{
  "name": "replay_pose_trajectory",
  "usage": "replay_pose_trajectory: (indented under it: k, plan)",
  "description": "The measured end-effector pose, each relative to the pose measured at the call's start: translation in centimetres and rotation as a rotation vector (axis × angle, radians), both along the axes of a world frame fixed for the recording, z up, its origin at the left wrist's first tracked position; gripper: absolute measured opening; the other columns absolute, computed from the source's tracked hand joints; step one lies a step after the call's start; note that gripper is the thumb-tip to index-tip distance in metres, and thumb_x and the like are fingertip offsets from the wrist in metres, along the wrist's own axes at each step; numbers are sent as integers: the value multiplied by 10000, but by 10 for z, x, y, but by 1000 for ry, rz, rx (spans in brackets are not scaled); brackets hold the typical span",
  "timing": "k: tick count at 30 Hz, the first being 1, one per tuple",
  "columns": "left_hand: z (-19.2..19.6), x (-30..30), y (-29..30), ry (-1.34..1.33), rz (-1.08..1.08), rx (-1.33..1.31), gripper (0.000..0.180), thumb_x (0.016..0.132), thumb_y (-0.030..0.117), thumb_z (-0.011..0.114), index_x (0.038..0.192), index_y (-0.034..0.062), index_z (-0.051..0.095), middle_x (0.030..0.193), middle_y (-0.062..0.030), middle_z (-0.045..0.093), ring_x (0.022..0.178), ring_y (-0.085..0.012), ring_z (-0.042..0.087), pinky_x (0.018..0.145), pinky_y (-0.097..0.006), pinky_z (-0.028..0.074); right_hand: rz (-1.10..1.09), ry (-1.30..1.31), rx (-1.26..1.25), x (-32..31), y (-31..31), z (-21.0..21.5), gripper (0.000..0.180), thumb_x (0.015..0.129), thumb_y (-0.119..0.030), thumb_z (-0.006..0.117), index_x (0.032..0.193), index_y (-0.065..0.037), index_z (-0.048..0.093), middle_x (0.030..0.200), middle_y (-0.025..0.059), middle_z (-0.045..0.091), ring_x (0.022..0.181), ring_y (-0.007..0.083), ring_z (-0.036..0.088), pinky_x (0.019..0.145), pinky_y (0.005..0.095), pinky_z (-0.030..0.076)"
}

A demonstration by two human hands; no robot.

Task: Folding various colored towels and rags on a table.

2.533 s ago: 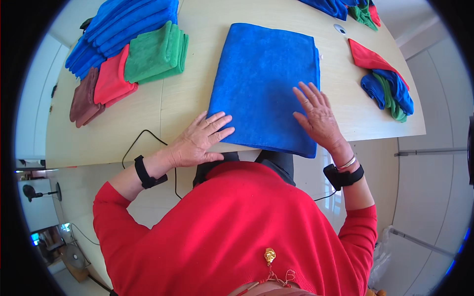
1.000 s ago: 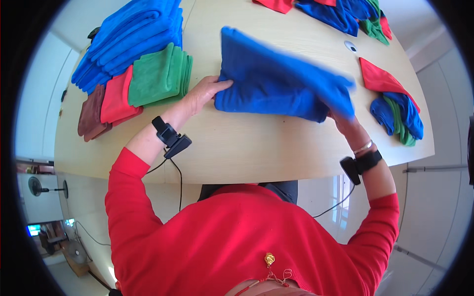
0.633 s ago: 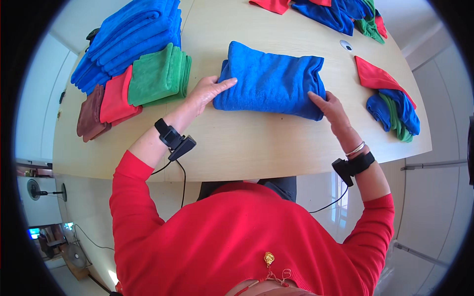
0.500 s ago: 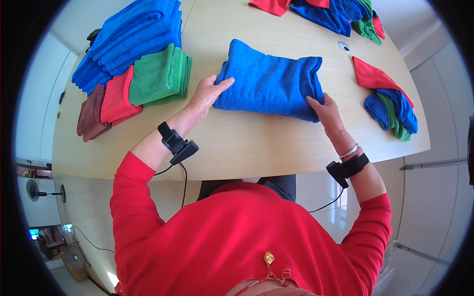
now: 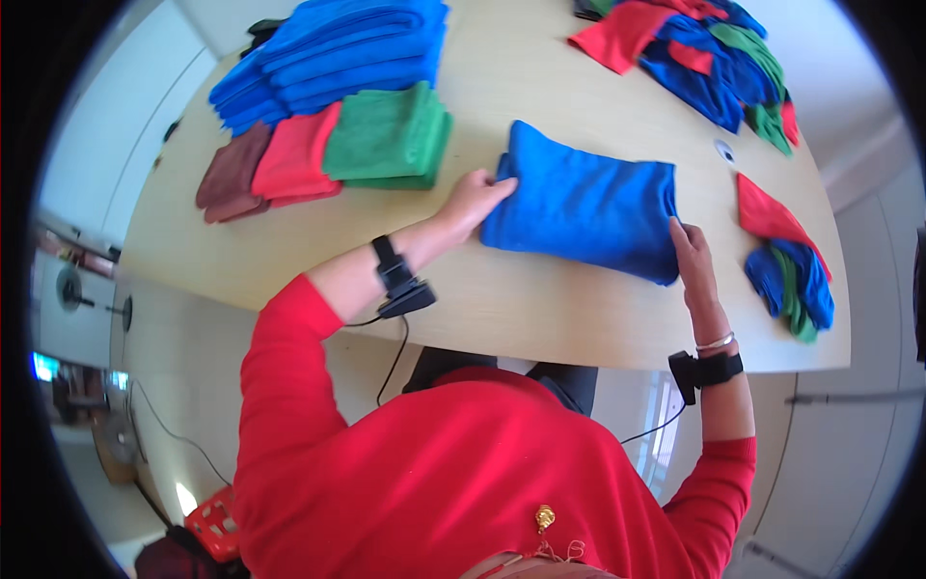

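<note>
A pale wooden table [image 5: 540, 309] is seen from above, and cloths are spread over it. A folded blue towel [image 5: 588, 207] is laid near the middle of the table, just before the person. Its long axis runs from left to right, a little tilted, so that the left end is farther from the person and the right end is nearer. The folded layers are seen at the right end.

At the far left, a stack of blue towels [image 5: 333, 53] is placed, with its long side going toward the upper right. Just beside it, a green pile [image 5: 386, 135], a red pile [image 5: 294, 159] and a brown pile [image 5: 231, 179] are set in a row, touching one another. At the far right, a loose heap [image 5: 709, 48] of red, blue and green cloths is seen. At the right edge a flat red cloth [image 5: 767, 212] is laid, and near it a small bundle [image 5: 791, 285] of blue and green cloths. A small white round sticker [image 5: 724, 151] is seen on the table, between the heap and the red cloth.

The left hand [image 5: 473, 198] is put against the left end of the towel, with fingers nearly straight and touching its edge. The right hand [image 5: 693, 261] is pressed on the right end, its fingers held close together along the edge. A black band is worn on each wrist.
</note>
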State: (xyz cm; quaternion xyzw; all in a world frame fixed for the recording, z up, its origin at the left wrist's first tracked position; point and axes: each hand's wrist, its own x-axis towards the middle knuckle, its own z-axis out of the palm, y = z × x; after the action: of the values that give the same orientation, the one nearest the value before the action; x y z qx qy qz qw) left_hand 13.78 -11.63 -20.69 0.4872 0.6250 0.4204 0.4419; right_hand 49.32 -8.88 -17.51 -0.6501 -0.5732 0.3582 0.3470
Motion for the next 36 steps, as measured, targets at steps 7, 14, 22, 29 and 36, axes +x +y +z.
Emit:
replay_pose_trajectory:
  k: [7, 14, 22, 29, 36]
  plan:
    - [5, 16, 26, 230, 131, 131, 410, 857, 365, 628, 879, -43, 602, 784, -126, 634, 744, -189, 598, 644, -342, 466, -91, -393, 388, -32, 3, -15, 363, 911, -342, 558, 929, 19, 575, 828, 210, 615, 731, 306, 599, 670, 403, 457]
    - [-11, 15, 8, 263, 201, 183, 414, 834, 360, 636, 839, -48, 574, 742, -149, 608, 717, -214, 591, 650, -358, 462, -73, -299, 228, 18, 19, -47, 310, 936, -304, 509, 896, -1, 559, 860, 217, 626, 815, 347, 612, 702, 442, 440]
    - [13, 3, 9, 0, 78, -28, 529, 773, 490, 678, 740, -30, 579, 786, -156, 662, 680, -237, 634, 611, -363, 489, -61, -357, 203, 14, 10, -31, 552, 905, -480, 517, 1053, 50, 570, 988, 250, 623, 930, 366, 604, 830, 415, 449]
    - [15, 4, 30, -338, -75, -153, 482, 852, 358, 666, 1013, -94, 622, 937, -152, 681, 790, -196, 658, 684, -300, 529, -61, -276, 5, -2, 40, -37, 621, 843, -515, 543, 983, 86, 615, 992, 299, 628, 1010, 405, 596, 869, 430, 450]
    - [-3, -14, 27, 51, -85, -155, 470, 857, 423, 654, 1028, -12, 601, 879, -77, 644, 744, -151, 604, 661, -276, 491, -33, -175, 55, 20, 18, -36, 395, 914, -341, 523, 1019, 28, 619, 897, 156, 650, 845, 262, 614, 778, 350, 475]
